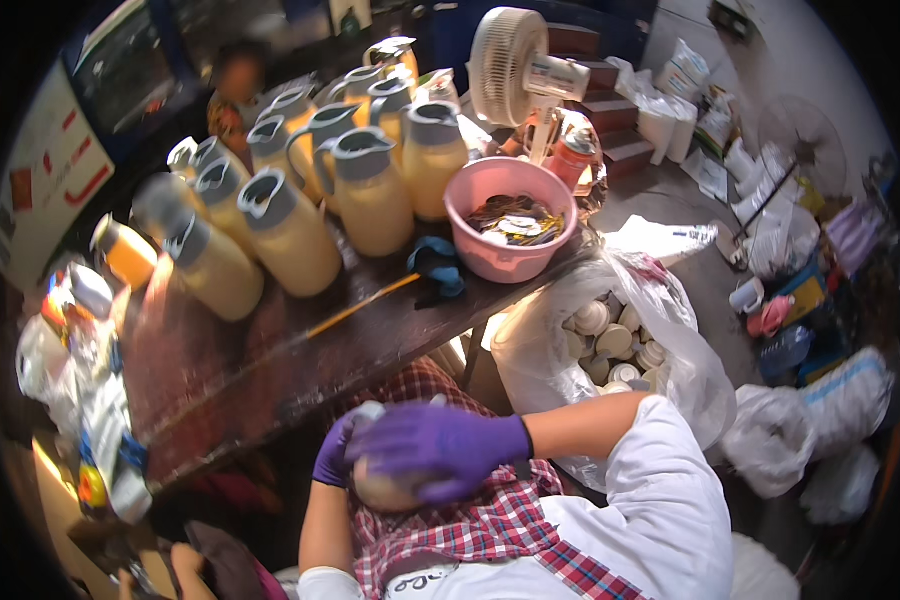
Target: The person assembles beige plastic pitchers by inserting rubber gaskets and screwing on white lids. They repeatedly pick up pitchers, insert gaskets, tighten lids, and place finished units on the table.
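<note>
In my lap lies a cream jug (385, 490) with a bit of grey at its top end, mostly covered by my hands. My left hand (333, 452), in a purple glove, is closed round its far left side. Across its top, my right hand (450, 445), also gloved in purple, wraps over it, the fingers slightly blurred. Beyond my hands, several cream jugs with grey spouts and handles (375, 195) stand together on the dark red table (220, 390). A clear plastic bag (530, 350) to my right holds several white round lids (615, 342).
A pink basin (490, 255) with small flat pieces stands at the table's right end, beside a dark blue strap (437, 265) and a yellow stick (365, 303). Behind it is a white fan (510, 65). Plastic bags (770, 430) crowd the right floor. Another person (235, 100) is behind the jugs.
</note>
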Demonstrator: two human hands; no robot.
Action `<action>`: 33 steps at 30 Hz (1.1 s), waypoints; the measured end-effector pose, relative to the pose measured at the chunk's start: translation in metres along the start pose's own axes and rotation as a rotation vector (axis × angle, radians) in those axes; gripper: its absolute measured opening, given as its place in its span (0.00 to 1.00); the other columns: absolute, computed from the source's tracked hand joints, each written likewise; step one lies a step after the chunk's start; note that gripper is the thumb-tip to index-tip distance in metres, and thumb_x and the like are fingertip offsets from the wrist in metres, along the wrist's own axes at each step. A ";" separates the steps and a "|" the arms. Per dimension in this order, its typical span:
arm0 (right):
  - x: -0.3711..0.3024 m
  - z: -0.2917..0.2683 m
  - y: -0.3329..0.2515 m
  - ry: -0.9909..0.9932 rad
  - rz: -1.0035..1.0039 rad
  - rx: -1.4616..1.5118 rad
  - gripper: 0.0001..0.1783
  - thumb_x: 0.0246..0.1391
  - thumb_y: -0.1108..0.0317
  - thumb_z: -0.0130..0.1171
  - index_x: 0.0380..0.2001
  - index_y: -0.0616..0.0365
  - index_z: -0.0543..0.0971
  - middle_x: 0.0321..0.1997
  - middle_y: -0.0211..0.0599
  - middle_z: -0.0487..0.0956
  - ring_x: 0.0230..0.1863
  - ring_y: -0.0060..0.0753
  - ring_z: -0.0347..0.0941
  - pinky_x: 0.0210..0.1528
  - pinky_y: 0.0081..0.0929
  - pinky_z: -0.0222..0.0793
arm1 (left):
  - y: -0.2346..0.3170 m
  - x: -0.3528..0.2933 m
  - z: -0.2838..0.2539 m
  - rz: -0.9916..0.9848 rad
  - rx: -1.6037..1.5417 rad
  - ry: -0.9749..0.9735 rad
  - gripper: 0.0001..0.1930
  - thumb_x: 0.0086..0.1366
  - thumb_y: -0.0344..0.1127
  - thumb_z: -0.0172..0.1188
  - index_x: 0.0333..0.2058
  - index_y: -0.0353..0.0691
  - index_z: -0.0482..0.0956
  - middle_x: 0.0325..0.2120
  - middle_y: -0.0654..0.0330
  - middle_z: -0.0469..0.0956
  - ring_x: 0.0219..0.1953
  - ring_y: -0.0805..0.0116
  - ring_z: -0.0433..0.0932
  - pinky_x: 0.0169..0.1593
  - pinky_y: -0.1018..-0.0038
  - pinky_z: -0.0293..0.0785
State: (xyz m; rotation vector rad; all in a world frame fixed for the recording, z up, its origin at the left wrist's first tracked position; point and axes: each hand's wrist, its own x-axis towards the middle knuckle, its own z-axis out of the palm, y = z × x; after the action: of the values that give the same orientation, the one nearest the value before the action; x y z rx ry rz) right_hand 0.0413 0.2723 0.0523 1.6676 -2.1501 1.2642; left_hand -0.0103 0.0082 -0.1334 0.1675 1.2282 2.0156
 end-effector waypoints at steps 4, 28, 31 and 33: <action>-0.020 -0.002 0.009 0.030 -0.025 -0.212 0.35 0.56 0.53 0.55 0.66 0.50 0.69 0.75 0.45 0.61 0.76 0.54 0.55 0.75 0.61 0.42 | 0.019 -0.026 0.028 0.249 0.360 0.223 0.28 0.63 0.58 0.66 0.43 0.35 0.79 0.40 0.58 0.82 0.42 0.66 0.82 0.49 0.69 0.78; -0.115 -0.021 0.037 0.607 0.346 0.234 0.21 0.71 0.65 0.44 0.61 0.62 0.74 0.64 0.46 0.74 0.67 0.47 0.68 0.71 0.41 0.58 | 0.084 -0.039 0.180 0.207 0.556 0.407 0.15 0.63 0.42 0.66 0.41 0.35 0.81 0.42 0.59 0.84 0.43 0.74 0.77 0.50 0.74 0.71; -0.098 -0.035 0.006 0.488 0.328 0.168 0.20 0.69 0.66 0.43 0.55 0.59 0.79 0.62 0.47 0.77 0.68 0.47 0.68 0.72 0.43 0.56 | 0.071 -0.046 0.169 0.232 0.518 0.413 0.12 0.66 0.41 0.63 0.38 0.36 0.79 0.41 0.60 0.84 0.42 0.77 0.76 0.48 0.77 0.70; -0.113 -0.020 0.026 0.516 0.423 0.090 0.19 0.67 0.67 0.45 0.55 0.60 0.79 0.58 0.45 0.79 0.59 0.48 0.76 0.63 0.38 0.68 | 0.062 -0.049 0.187 0.248 0.616 0.516 0.11 0.65 0.37 0.62 0.40 0.35 0.79 0.42 0.58 0.83 0.43 0.75 0.76 0.50 0.74 0.70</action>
State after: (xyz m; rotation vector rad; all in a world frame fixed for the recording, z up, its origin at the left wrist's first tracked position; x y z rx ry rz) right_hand 0.0545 0.3694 -0.0126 0.7869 -2.1808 1.6896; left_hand 0.0782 0.0931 0.0289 0.0968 2.2375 1.8746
